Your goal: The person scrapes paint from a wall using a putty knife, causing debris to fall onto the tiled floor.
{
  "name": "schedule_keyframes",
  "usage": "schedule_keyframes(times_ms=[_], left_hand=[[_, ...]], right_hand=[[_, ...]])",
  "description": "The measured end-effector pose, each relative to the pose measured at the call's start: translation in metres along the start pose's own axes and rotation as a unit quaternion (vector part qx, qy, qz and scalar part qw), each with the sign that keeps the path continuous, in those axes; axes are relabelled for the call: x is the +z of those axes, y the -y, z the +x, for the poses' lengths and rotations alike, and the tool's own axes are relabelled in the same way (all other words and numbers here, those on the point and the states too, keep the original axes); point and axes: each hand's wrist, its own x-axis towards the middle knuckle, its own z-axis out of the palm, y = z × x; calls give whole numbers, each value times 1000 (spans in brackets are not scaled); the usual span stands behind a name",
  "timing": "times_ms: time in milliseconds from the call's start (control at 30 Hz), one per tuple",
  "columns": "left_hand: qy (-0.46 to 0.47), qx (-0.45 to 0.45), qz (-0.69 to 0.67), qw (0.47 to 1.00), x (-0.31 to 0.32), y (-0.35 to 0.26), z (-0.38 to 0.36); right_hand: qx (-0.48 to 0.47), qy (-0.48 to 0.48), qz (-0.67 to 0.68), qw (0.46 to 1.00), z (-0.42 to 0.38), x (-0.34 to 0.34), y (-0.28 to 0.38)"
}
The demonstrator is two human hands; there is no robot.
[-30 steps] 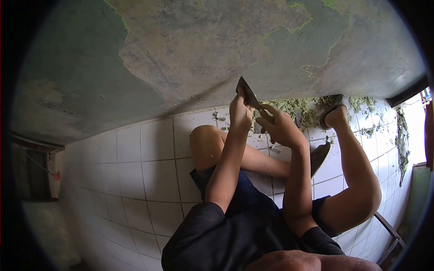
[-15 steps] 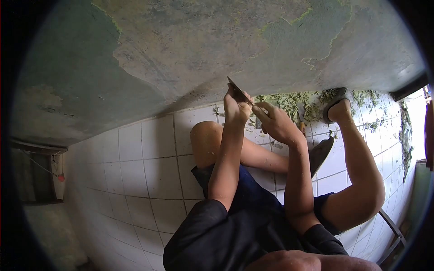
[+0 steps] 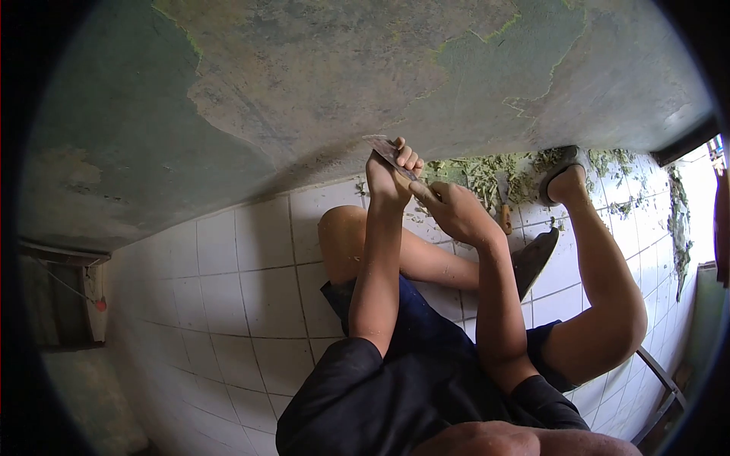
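A flat-bladed scraper (image 3: 386, 150) is held between both hands, close in front of the wall (image 3: 304, 83) near its base. My right hand (image 3: 460, 213) is closed round its handle end, thumb along the top. Beneath and around the blade, my left hand (image 3: 386, 178) is closed, its fingertips curling up at the far edge. The blade's flat face now shows, tilted up toward the left. The wall's green paint is partly gone, leaving grey-brown patches with ragged edges.
Paint flakes (image 3: 490, 176) litter the white tiled floor (image 3: 258, 285) along the wall. Among them lies a second tool with a wooden handle (image 3: 506, 219). My bent legs and sandals (image 3: 536, 262) are close by. A dark metal bar (image 3: 660, 372) is at the lower right.
The scraper has turned so its flat face shows instead of its edge. My left hand has shifted slightly left, its fingers rising past the blade; my right hand has also moved slightly left.
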Motion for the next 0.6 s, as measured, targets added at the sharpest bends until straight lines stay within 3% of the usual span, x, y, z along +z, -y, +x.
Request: schedule_keyframes(times_ms=[67,133,167,200,267,300,433,533,600], left_hand=[[19,-17,-17,1000,6,-2,-4],[-55,40,60,996,23,-1,-10],[24,44,91,995,20,-7,-11],[26,39,91,995,18,-7,-10],[-67,78,168,980,23,0,-12],[-58,67,187,978,19,-2,-12],[-69,139,182,971,13,0,-6],[-16,116,124,985,16,-3,-12],[-25,113,104,988,21,1,-12]], right_hand=[[21,-25,32,999,1,0,1],[27,-36,22,999,1,-2,1],[31,-47,12,998,1,-3,1],[35,-51,13,998,1,-4,0],[26,-74,35,996,-1,-6,-2],[35,-75,35,996,-1,-8,-1],[20,-102,34,994,5,-3,-20],[-16,-107,8,994,4,-3,-27],[11,-69,42,997,1,-9,-23]])
